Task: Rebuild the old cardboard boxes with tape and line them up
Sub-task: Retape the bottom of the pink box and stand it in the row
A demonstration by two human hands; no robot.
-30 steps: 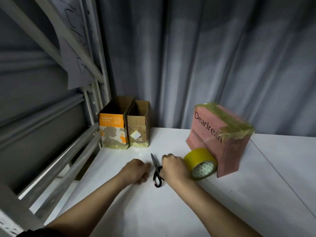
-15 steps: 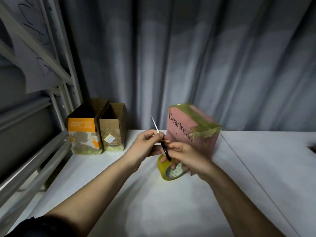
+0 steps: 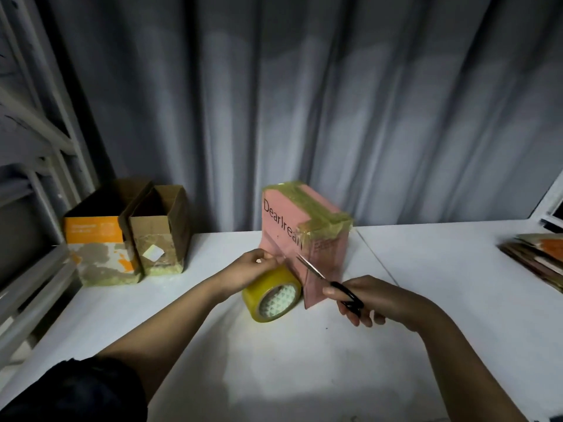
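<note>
Scissors (image 3: pixel 330 283) moved right, right-hand fingers (image 3: pixel 350 312) gripping them; left hand (image 3: pixel 253 268) pinches tape at pink box (image 3: pixel 301 236).

There is one view only, from the camera on my head. It looks forward and down over my forearms onto the white desk (image 3: pixel 182 330), close enough that my left hand (image 3: pixel 253 269) and right hand (image 3: pixel 365 296) sit near the middle. The wide lens bends the edges: the grey curtain (image 3: pixel 304 102) fills the top, a metal rack (image 3: pixel 39 153) runs down the left side, and a stack of flat cardboard (image 3: pixel 536 257) shows at the far right edge.
</note>
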